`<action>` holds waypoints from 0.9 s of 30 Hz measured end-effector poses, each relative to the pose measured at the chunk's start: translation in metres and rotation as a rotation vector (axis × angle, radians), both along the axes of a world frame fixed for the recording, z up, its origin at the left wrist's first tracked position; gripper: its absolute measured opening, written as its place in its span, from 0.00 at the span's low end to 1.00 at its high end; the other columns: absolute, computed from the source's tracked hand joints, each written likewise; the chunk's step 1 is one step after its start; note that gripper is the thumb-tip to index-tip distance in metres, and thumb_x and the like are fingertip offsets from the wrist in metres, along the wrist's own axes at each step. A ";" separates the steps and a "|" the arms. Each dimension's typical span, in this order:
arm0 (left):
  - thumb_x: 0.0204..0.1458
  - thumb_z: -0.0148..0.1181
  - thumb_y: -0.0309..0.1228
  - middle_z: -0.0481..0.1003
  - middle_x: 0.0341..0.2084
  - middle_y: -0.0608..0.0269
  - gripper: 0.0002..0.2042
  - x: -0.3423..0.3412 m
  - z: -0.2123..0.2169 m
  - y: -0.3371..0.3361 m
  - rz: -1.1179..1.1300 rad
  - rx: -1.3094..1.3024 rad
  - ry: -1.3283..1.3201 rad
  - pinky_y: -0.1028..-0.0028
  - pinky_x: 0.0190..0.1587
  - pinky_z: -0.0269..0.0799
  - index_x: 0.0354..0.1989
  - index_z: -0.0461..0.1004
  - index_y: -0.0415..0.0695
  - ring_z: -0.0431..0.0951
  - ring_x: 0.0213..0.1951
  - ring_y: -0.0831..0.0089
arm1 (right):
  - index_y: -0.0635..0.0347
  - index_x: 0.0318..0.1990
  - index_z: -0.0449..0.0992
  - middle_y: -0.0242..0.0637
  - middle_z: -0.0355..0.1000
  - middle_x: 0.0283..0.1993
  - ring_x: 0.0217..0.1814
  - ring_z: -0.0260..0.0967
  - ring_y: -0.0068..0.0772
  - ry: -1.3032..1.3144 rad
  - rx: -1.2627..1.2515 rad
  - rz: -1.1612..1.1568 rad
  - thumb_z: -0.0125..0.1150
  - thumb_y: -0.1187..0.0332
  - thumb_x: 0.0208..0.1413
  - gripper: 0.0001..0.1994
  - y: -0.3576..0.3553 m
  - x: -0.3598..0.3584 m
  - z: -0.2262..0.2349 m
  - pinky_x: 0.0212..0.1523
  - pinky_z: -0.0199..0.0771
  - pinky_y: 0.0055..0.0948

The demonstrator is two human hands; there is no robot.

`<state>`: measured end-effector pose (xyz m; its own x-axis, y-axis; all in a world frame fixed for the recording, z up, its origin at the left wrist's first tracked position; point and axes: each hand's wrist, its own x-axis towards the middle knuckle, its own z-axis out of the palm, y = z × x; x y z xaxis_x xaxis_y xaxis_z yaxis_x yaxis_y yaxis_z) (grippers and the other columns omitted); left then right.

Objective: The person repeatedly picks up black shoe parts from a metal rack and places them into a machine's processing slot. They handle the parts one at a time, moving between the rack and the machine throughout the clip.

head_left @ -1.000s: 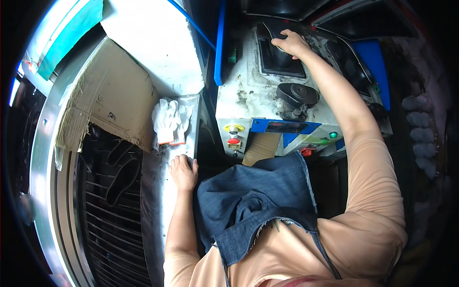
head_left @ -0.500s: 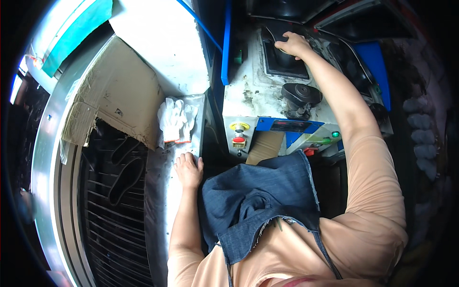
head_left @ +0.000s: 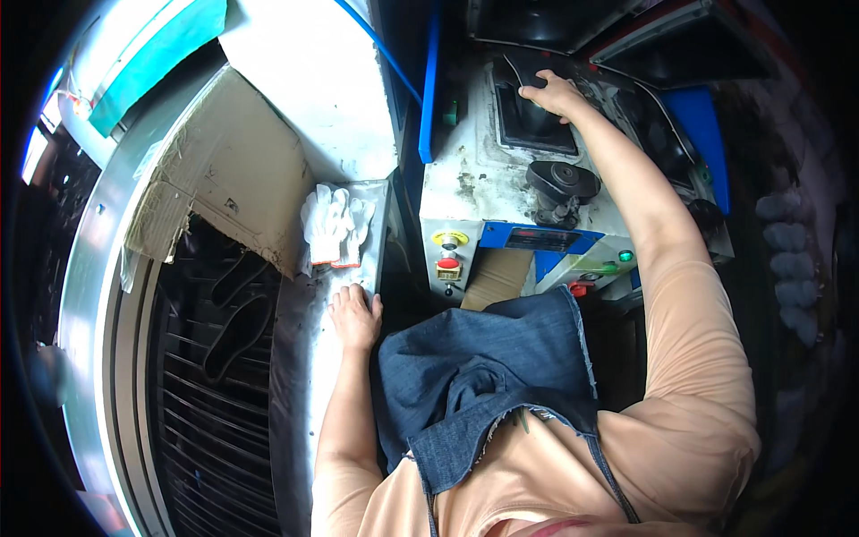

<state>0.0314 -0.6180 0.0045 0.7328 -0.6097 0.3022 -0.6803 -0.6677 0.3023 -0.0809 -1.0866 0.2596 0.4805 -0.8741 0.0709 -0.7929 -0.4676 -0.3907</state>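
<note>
The left hand (head_left: pixel 355 318) lies palm down near the right edge of the metal tabletop (head_left: pixel 313 313), fingers loosely spread and gripping nothing. The right hand (head_left: pixel 555 97) grasps a black piece (head_left: pixel 529 72), thumb on the near side; the far fingers are partly hidden. Location: the black piece is above the black plate (head_left: pixel 514 136), which is set toward the rear of the machine's white top (head_left: pixel 465 166), left of its middle. Status: the black piece is at the plate but not released; its upper part stands clear as a thin flap. Whether its lower part is seated on the plate cannot be told, because the hand and dark surfaces cover the contact. Two black soles (head_left: pixel 234 340) lie on the rack (head_left: pixel 215 430), held by neither hand. White gloves (head_left: pixel 335 224) lie unworn at the tabletop's far end, beyond the left hand. Orientation: the visible flap of the black piece is tilted, its free tip pointing toward the rear left corner of the machine's top. Its long axis appears to run from that tip toward the front right, past the thumb; the lower end is hidden.
</note>
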 end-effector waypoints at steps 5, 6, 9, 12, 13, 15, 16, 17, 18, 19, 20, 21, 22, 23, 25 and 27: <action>0.50 0.63 0.41 0.72 0.35 0.54 0.14 -0.001 0.000 -0.002 0.001 0.016 -0.023 0.57 0.48 0.63 0.35 0.70 0.44 0.71 0.44 0.55 | 0.43 0.74 0.53 0.66 0.45 0.74 0.75 0.51 0.59 0.126 -0.064 0.071 0.67 0.40 0.46 0.48 -0.012 -0.004 -0.008 0.73 0.52 0.45; 0.50 0.63 0.41 0.72 0.36 0.54 0.14 -0.001 0.001 -0.003 0.002 0.019 -0.017 0.57 0.48 0.63 0.35 0.70 0.44 0.71 0.44 0.55 | 0.45 0.74 0.52 0.65 0.44 0.75 0.76 0.48 0.59 0.119 -0.070 0.067 0.67 0.42 0.46 0.49 -0.011 -0.008 -0.009 0.74 0.51 0.45; 0.51 0.63 0.41 0.72 0.35 0.54 0.14 0.000 -0.001 -0.003 0.013 0.027 -0.022 0.57 0.48 0.63 0.35 0.71 0.44 0.71 0.44 0.55 | 0.48 0.75 0.48 0.62 0.41 0.76 0.78 0.44 0.59 0.109 -0.121 0.084 0.69 0.45 0.48 0.50 0.007 -0.025 -0.007 0.74 0.52 0.46; 0.51 0.63 0.42 0.72 0.35 0.54 0.14 0.001 -0.002 -0.002 0.009 0.053 0.003 0.57 0.48 0.63 0.35 0.71 0.44 0.72 0.43 0.54 | 0.48 0.74 0.50 0.60 0.47 0.74 0.75 0.50 0.60 0.046 -0.274 0.180 0.69 0.48 0.48 0.48 0.028 -0.062 -0.006 0.71 0.58 0.44; 0.52 0.62 0.43 0.72 0.35 0.53 0.14 0.001 -0.005 -0.004 0.005 0.042 -0.030 0.56 0.48 0.64 0.35 0.71 0.44 0.72 0.44 0.54 | 0.50 0.72 0.57 0.59 0.52 0.72 0.73 0.54 0.58 -0.036 -0.356 0.247 0.69 0.50 0.50 0.43 0.030 -0.084 -0.008 0.69 0.61 0.43; 0.53 0.61 0.44 0.72 0.35 0.53 0.15 0.004 -0.006 0.000 0.008 0.047 -0.016 0.55 0.49 0.64 0.35 0.71 0.45 0.72 0.43 0.54 | 0.54 0.61 0.71 0.47 0.69 0.62 0.65 0.67 0.49 -0.221 -0.471 0.414 0.63 0.55 0.59 0.25 0.059 -0.127 -0.006 0.62 0.68 0.39; 0.54 0.61 0.44 0.73 0.36 0.54 0.15 0.005 -0.006 0.001 0.018 0.026 0.005 0.55 0.49 0.63 0.34 0.72 0.45 0.71 0.44 0.54 | 0.59 0.58 0.73 0.44 0.74 0.55 0.57 0.73 0.38 -0.440 -0.296 0.520 0.60 0.61 0.63 0.19 0.077 -0.151 -0.015 0.55 0.73 0.31; 0.55 0.60 0.43 0.74 0.35 0.54 0.14 0.006 -0.005 -0.001 0.040 -0.027 0.045 0.55 0.48 0.64 0.33 0.73 0.43 0.72 0.43 0.54 | 0.60 0.52 0.76 0.38 0.78 0.48 0.48 0.76 0.32 -0.586 -0.155 0.539 0.61 0.64 0.62 0.15 0.091 -0.176 -0.027 0.48 0.75 0.28; 0.56 0.60 0.41 0.75 0.35 0.53 0.13 0.005 -0.004 -0.004 0.060 -0.082 0.084 0.55 0.48 0.65 0.33 0.74 0.42 0.73 0.43 0.53 | 0.61 0.50 0.77 0.34 0.78 0.44 0.45 0.76 0.26 -0.563 -0.034 0.512 0.60 0.64 0.63 0.13 0.104 -0.203 -0.039 0.46 0.74 0.25; 0.57 0.59 0.39 0.75 0.34 0.52 0.13 0.000 0.002 -0.012 -0.021 -0.172 0.228 0.56 0.47 0.67 0.33 0.75 0.41 0.74 0.42 0.52 | 0.62 0.47 0.78 0.31 0.79 0.40 0.43 0.75 0.21 -0.539 0.080 0.480 0.59 0.64 0.64 0.12 0.116 -0.228 -0.050 0.43 0.73 0.22; 0.57 0.59 0.38 0.75 0.34 0.51 0.12 -0.011 0.011 -0.026 -0.111 -0.261 0.377 0.56 0.47 0.68 0.33 0.75 0.39 0.75 0.41 0.51 | 0.62 0.43 0.79 0.26 0.78 0.35 0.39 0.74 0.16 -0.507 0.206 0.383 0.56 0.64 0.66 0.11 0.130 -0.250 -0.065 0.38 0.72 0.19; 0.58 0.58 0.36 0.76 0.33 0.50 0.11 -0.023 0.019 -0.042 -0.206 -0.345 0.529 0.57 0.46 0.69 0.34 0.76 0.38 0.75 0.40 0.50 | 0.61 0.42 0.79 0.27 0.78 0.35 0.38 0.74 0.16 -0.558 0.273 0.344 0.54 0.65 0.67 0.10 0.138 -0.266 -0.088 0.36 0.72 0.19; 0.59 0.57 0.32 0.76 0.32 0.47 0.10 -0.036 0.021 -0.057 -0.388 -0.317 0.371 0.59 0.44 0.72 0.36 0.77 0.36 0.77 0.38 0.47 | 0.61 0.41 0.78 0.29 0.79 0.36 0.37 0.75 0.18 -0.557 0.361 0.267 0.54 0.66 0.66 0.10 0.139 -0.278 -0.114 0.36 0.74 0.21; 0.59 0.57 0.31 0.77 0.32 0.46 0.09 -0.051 0.027 -0.072 -0.445 -0.266 0.411 0.59 0.44 0.72 0.37 0.77 0.36 0.77 0.39 0.47 | 0.63 0.40 0.78 0.32 0.79 0.35 0.37 0.76 0.20 -0.531 0.413 0.206 0.54 0.67 0.66 0.10 0.134 -0.289 -0.145 0.35 0.75 0.23; 0.58 0.56 0.30 0.78 0.35 0.43 0.09 -0.064 0.025 -0.098 -0.515 -0.221 0.440 0.59 0.45 0.73 0.38 0.78 0.38 0.78 0.41 0.46 | 0.65 0.39 0.79 0.34 0.79 0.33 0.34 0.76 0.22 -0.520 0.436 0.154 0.57 0.69 0.63 0.08 0.132 -0.297 -0.190 0.35 0.76 0.24; 0.58 0.54 0.32 0.78 0.33 0.41 0.10 -0.063 0.020 -0.117 -0.476 -0.182 0.363 0.57 0.43 0.75 0.35 0.80 0.40 0.80 0.39 0.46 | 0.65 0.37 0.80 0.40 0.78 0.28 0.32 0.77 0.28 -0.433 0.321 0.082 0.61 0.67 0.58 0.09 0.126 -0.298 -0.224 0.37 0.75 0.29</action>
